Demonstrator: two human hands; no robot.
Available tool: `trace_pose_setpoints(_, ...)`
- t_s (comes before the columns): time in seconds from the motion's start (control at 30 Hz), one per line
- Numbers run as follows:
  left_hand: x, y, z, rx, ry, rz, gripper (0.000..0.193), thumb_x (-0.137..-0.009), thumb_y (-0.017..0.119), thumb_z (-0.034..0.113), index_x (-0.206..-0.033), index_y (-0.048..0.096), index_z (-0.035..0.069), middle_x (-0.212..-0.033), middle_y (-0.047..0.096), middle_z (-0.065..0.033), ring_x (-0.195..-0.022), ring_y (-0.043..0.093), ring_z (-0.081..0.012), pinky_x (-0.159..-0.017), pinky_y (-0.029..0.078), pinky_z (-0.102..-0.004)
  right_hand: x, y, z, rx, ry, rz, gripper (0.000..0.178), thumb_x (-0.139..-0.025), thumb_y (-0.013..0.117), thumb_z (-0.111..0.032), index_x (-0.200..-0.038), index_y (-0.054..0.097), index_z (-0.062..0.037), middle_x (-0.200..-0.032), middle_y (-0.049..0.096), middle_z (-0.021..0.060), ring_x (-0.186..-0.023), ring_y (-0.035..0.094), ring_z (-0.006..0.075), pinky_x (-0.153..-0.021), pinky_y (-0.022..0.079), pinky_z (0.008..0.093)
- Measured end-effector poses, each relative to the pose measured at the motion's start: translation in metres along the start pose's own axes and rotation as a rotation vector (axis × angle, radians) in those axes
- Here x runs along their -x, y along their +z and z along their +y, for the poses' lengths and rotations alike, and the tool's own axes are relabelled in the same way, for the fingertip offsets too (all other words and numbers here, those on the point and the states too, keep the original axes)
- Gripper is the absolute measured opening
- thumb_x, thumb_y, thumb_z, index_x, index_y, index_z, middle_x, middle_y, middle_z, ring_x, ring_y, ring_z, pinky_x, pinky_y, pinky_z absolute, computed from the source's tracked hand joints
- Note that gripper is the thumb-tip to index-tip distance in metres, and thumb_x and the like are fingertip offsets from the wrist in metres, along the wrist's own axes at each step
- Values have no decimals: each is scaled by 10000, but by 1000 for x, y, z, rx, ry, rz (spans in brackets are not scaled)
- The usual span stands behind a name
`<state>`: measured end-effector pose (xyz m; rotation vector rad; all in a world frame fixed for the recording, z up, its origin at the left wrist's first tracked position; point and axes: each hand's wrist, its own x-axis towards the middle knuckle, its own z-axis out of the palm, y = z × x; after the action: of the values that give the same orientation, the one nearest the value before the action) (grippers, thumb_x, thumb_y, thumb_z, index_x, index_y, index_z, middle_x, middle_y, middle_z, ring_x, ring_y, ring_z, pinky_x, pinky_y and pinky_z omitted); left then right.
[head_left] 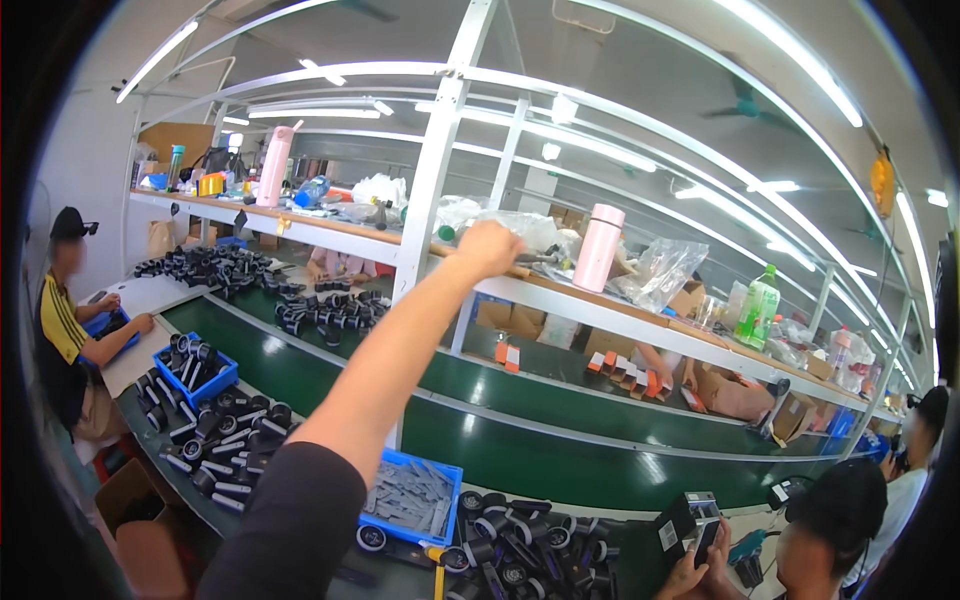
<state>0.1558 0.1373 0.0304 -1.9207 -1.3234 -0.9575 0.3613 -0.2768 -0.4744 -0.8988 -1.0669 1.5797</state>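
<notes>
My left arm, in a black short sleeve, stretches up and forward across the view. At its end my left hand [490,250] is closed at the front edge of the raised shelf [545,277], beside the upright post. Its back faces me, so whatever the curled fingers hold is hidden. Crumpled clear plastic bags [530,229] lie just behind the hand. Slightly left of it is a small round green thing [446,233]. A pink bottle [599,248] stands on the shelf to the right. My right hand is out of view.
Below my arm, a blue bin [458,487] holds flat grey parts, with black wheeled parts [510,550] beside it. A green conveyor belt [480,455] runs across. A white post [436,160] rises left of my hand. Co-workers sit at left and lower right, one handling a black device [707,540].
</notes>
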Motion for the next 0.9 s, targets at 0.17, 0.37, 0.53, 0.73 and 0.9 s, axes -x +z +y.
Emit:
trace_pose_setpoints(0.17, 59, -58, -42, 233, 98, 424, 268, -987, 648, 250, -1149, 756, 67, -1009, 728, -239, -1015, 671, -442, -921, 531, -536, -6, -2, -7, 265, 208, -13, 493, -1048, 657, -287, -1479, 555, -70, -706, 633, 49, -511, 526, 113, -460, 405, 269)
trace_pose_setpoints(0.37, 234, -105, -36, 335, 122, 177, 313, -974, 668, 217, -1231, 724, 47, -1084, 741, -198, -1052, 666, -405, -926, 529, -490, -19, 0, -15, 226, 168, 96, 261, -1049, 651, -168, -1279, 643, -45, -763, 692, 73, -438, 515, 70, -382, 401, 238)
trace_pose_setpoints(0.53, 454, -111, -48, 373, -212, -262, 249, -904, 754, 104, -1151, 768, 73, -1050, 757, -145, -975, 720, -332, -877, 572, -425, -22, 6, -16, 268, 171, 77, 296, -1042, 664, -160, -1291, 635, -4, -788, 691, 64, -470, 533, 68, -413, 418, 232)
trace_pose_setpoints(0.73, 582, -104, 13, 556, -169, -437, 352, -882, 823, 322, -1099, 768, 49, -1154, 759, -132, -1098, 690, -331, -1003, 530, -447, -5, 10, -12, 328, 131, 164, 237, -1037, 646, -110, -1245, 654, 2, -767, 683, 70, -437, 507, 69, -375, 381, 239)
trace_pose_setpoints(0.9, 550, -52, -33, 237, -166, -217, 187, -837, 712, 94, -1011, 770, 56, -983, 717, -86, -994, 650, -311, -914, 504, -447, -6, 12, -11, 351, 90, 163, 237, -1037, 640, -101, -1240, 646, 21, -765, 682, 73, -437, 507, 71, -377, 384, 236)
